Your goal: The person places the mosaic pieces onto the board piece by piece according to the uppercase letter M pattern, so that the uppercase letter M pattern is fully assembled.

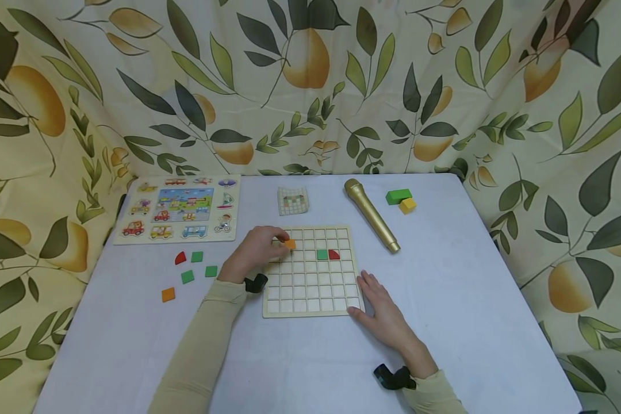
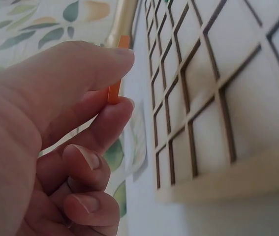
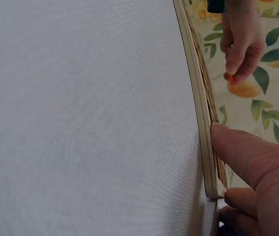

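Observation:
In the head view a pale wooden grid board (image 1: 311, 291) lies flat on the table. My left hand (image 1: 259, 248) is over its far left part, pinching an orange square tile (image 1: 290, 244). The left wrist view shows that tile (image 2: 113, 93) on edge between thumb and fingertips, raised above the grid. A green square tile (image 1: 322, 254) and a red quarter-circle tile (image 1: 333, 255) sit side by side in cells. My right hand (image 1: 385, 319) rests at the board's right edge, its thumb (image 3: 237, 150) touching the rim near the front corner.
Left of the board lie a loose red tile (image 1: 180, 258), several green tiles (image 1: 187, 276) and an orange tile (image 1: 168, 294). Behind them is a vehicle puzzle board (image 1: 121, 230). A patterned card (image 1: 292, 201), gold microphone (image 1: 372, 215), green block (image 1: 398, 196) and yellow block (image 1: 407, 206) lie farther back.

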Motion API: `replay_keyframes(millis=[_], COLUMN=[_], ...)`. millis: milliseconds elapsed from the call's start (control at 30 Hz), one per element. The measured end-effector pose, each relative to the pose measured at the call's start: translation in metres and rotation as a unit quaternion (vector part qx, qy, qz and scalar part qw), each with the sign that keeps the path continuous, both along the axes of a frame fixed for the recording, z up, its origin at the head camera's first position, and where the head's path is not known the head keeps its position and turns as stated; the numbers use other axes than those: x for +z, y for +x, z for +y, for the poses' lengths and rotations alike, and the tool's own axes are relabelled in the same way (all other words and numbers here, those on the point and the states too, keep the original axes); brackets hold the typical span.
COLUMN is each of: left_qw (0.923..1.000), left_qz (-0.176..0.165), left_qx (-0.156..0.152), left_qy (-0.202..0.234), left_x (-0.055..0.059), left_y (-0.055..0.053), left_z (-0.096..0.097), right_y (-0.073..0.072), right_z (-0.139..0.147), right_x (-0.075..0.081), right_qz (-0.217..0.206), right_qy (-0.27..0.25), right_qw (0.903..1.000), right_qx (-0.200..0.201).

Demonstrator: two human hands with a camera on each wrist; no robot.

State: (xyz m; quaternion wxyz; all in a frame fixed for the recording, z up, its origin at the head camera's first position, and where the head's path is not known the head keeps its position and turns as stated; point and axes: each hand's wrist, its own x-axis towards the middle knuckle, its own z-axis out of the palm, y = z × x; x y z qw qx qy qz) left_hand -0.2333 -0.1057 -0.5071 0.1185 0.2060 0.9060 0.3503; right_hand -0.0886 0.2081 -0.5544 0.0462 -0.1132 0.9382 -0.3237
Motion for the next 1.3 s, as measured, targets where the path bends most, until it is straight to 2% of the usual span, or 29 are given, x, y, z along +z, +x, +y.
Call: replay_keyframes(millis=[367,567,1000,1300], left_qw=[0.9999,0.9988,0.9946,0.9926], left_qz=[0.004,0.025,0.056,0.071], left_qx=[-0.014,-0.031,-0.059,-0.067], left_qy=[-0.008,-0.029,-0.064,-0.073], left_x=[-0.01,-0.014,-0.023,-0.02], left_y=[0.0,0.002,0.0,0.002], left_z=[0.027,0.037,0.047,0.049], right_y=[0.0,0.001,0.001,0.0], right_z=[0.0,0.0,0.0,0.0], right_x=[0.0,0.001,0.002,0.003], right_qz=[-0.004,-0.006,-0.006,-0.001], right_qy=[-0.001,-0.006,0.0,0.003], right_qw=[1.0,1.0,1.0,1.0], right_qx=[-0.001,0.002,0.0,0.0])
